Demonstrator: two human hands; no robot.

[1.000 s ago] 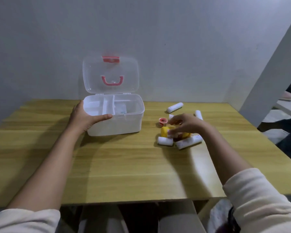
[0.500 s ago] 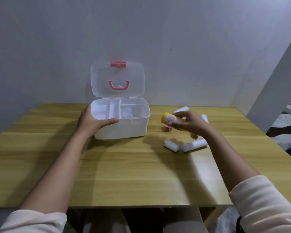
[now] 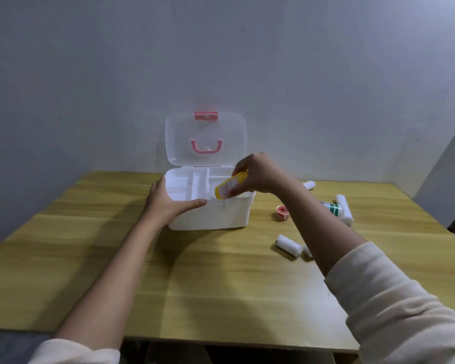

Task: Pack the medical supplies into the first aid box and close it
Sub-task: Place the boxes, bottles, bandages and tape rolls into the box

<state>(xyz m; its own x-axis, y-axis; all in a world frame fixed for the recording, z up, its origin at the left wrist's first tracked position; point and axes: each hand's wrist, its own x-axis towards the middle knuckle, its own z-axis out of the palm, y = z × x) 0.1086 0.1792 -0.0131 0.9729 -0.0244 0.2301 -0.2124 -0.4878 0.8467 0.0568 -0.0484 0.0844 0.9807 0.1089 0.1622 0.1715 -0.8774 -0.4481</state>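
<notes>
Head view: first aid box (image 3: 216, 214) open on the wooden table (image 3: 221, 285), clear lid (image 3: 205, 137) upright behind it, pink handle (image 3: 207, 148) and pink latch (image 3: 206, 116) showing. Left hand (image 3: 168, 203) wrapped around the box's near-left corner, thumb along the front rim, steadying it. Right hand (image 3: 258, 173) above the box's right compartment, clamped on a yellow bottle (image 3: 229, 189). Bottle tilted, long axis running from upper right under the fingers down to lower left, lower end already at or just below the box rim, beside the central divider. Judged next: a short lowering straight down into that compartment, right hand doing it, left hand holding the box.

Right of the box, on the table: a pink tape roll (image 3: 283, 213), a white tube with green bands (image 3: 335, 208), a gauze roll (image 3: 344, 208) touching it, another roll (image 3: 309, 185) farther back, one more roll (image 3: 289, 245) nearer the camera, all closer to the right hand.

Label on the bottle white with dark print, too blurred to read; green-banded tube likewise unreadable. No brand legible anywhere.
</notes>
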